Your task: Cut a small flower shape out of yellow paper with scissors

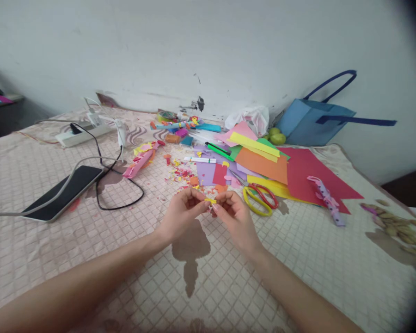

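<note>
Between my two hands, above the quilted cloth, is a small yellow paper piece [211, 200]. The fingertips of my left hand [183, 210] pinch its left end. Thumb and fingers of my right hand [236, 217] close on its right end. Just right of my right hand lie scissors [258, 199] with yellow and red handles, their blades pointing toward the coloured sheets. Small paper scraps [183, 173] in red, yellow and orange are scattered beyond my fingers. The exact shape of the yellow piece is partly hidden by my fingertips.
Coloured sheets [263, 164] and a red sheet [319, 173] overlap at right, near a decorated purple strip [327, 201]. A blue bag [314, 122] stands behind. At left are a dark phone [67, 192], cables and a power strip [85, 134]. A pink paper craft [140, 162] lies nearer the middle.
</note>
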A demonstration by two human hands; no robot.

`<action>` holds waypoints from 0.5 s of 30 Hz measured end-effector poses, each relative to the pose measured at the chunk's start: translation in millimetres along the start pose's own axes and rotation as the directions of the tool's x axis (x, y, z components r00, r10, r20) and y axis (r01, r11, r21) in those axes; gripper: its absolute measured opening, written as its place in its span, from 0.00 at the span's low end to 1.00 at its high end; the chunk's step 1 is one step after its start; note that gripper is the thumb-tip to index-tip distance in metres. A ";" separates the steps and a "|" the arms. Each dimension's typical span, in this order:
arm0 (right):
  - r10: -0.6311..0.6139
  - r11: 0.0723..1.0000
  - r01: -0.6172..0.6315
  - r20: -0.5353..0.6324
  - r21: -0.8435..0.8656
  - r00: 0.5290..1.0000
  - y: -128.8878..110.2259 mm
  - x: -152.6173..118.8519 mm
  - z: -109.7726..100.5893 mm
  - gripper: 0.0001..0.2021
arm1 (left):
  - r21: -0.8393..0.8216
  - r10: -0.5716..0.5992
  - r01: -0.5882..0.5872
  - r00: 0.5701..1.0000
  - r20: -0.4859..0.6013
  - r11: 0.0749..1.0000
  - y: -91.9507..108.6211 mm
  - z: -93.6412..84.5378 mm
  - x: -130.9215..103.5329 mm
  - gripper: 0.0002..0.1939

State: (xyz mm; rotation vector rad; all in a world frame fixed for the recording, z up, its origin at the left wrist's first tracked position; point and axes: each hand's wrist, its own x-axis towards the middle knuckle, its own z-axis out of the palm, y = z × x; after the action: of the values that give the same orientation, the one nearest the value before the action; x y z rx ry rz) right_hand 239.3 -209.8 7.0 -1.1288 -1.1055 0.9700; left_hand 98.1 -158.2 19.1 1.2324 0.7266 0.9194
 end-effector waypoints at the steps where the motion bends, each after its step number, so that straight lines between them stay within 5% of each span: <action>1: -0.002 1.000 0.002 0.000 0.002 1.000 0.5 0.0 0.2 0.07 | -0.018 0.000 0.000 1.000 0.000 1.000 -0.5 0.0 0.0 0.11; 15: 0.055 0.998 -0.054 -0.022 0.021 0.998 -3.3 -0.8 3.1 0.06 | -0.075 0.014 -0.011 0.999 0.039 0.997 -7.5 -0.5 0.7 0.13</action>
State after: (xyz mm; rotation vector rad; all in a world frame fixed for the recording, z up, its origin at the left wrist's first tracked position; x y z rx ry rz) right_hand 236.3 -210.6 10.3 -1.1560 -1.0495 1.0062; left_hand 99.4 -157.9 11.7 1.1871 0.6480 0.9223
